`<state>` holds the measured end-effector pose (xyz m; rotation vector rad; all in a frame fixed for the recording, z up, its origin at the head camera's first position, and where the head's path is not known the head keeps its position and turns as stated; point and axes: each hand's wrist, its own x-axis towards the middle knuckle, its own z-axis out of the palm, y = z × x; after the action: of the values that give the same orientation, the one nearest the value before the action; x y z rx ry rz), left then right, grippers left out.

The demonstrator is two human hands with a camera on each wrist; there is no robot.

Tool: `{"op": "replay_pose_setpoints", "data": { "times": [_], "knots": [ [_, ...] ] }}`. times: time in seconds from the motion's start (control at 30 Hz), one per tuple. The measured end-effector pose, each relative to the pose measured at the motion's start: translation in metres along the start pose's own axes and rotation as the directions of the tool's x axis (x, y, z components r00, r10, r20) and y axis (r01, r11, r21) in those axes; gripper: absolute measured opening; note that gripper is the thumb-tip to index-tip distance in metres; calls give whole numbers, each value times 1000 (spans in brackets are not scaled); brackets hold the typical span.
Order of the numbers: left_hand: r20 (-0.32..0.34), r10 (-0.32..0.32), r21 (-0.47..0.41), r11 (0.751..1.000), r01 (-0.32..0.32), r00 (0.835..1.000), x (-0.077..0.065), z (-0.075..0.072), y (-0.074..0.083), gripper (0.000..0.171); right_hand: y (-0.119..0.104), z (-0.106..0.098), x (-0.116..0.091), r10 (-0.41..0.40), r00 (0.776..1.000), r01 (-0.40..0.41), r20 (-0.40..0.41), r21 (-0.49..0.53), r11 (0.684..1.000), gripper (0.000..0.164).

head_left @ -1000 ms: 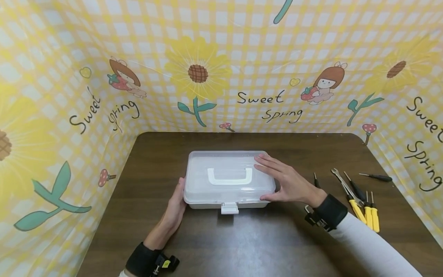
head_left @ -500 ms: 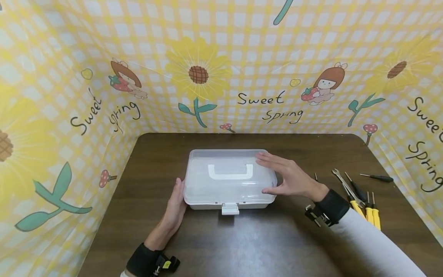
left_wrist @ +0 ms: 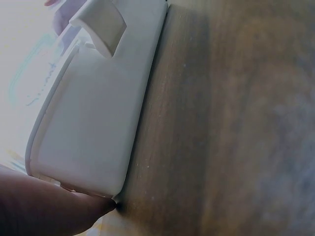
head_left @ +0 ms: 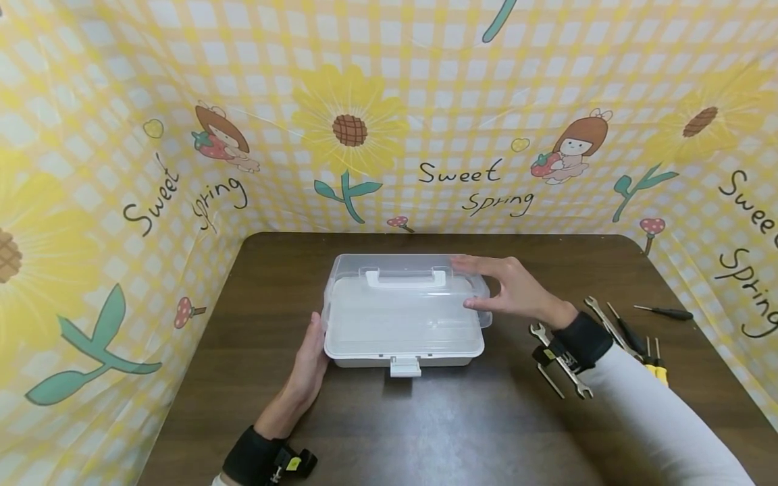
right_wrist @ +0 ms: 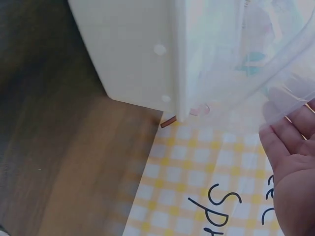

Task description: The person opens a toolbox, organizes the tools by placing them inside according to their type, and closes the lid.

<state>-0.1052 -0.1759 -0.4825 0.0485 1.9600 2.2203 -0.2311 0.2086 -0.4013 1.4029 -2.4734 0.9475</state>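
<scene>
A white plastic toolbox [head_left: 358,362] sits on the table, its clear lid [head_left: 405,264] with a white handle [head_left: 406,278] tilted up toward the back. The front latch [head_left: 405,366] hangs unfastened. My right hand [head_left: 516,287] grips the lid's right side, thumb toward the front and fingers toward the back. In the right wrist view, fingers of that hand [right_wrist: 295,167] overlap the clear lid's edge. My left hand [head_left: 308,354] lies along the box's left side; the left wrist view has it at the near corner, beside the front wall [left_wrist: 93,118]. A white surface fills the box opening.
Several tools lie on the right of the wooden table [head_left: 413,432]: a double-ended wrench [head_left: 562,362], another wrench [head_left: 598,310], a black-handled screwdriver [head_left: 668,312] and yellow-handled ones [head_left: 661,373]. A checked cloth [head_left: 389,81] stands around the back and sides.
The right hand has raised the lid's front edge and swung it backward, moving up and away. The wrench beneath the right wrist has come into view. My left hand has stayed put.
</scene>
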Motion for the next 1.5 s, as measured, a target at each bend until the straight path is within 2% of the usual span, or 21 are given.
{"op": "replay_pose_setpoints", "data": {
  "times": [0.23, 0.5, 0.9, 1.17, 1.3, 1.5],
  "knots": [
    [8, 19, -4, 1000, -19, 1000, 1, 2, 0, 83, 2, -9, 10, 34, 999, -34, -7, 39, 999, 57],
    [-1, 12, 20, 1000, -12, 1000, 1, 2, 2, 84, 3, -13, 16, 82, 997, -82, -1, 44, 996, 50],
    [-21, -6, 50, 999, 7, 1000, 0, 3, 1, 82, 9, -19, 23, 159, 987, -161, 27, 110, 981, 43],
    [-21, -11, 58, 998, 12, 1000, 1, 3, 0, 81, 12, -21, 25, 181, 982, -187, 48, 155, 970, 41],
    [-13, 10, 56, 998, -9, 1000, 2, 2, -2, 80, 13, -21, 27, 181, 982, -186, 47, 175, 967, 39],
    [-10, 18, 57, 998, -18, 1000, 2, 1, -4, 81, 14, -22, 31, 180, 983, -184, 39, 162, 970, 34]
  ]
}}
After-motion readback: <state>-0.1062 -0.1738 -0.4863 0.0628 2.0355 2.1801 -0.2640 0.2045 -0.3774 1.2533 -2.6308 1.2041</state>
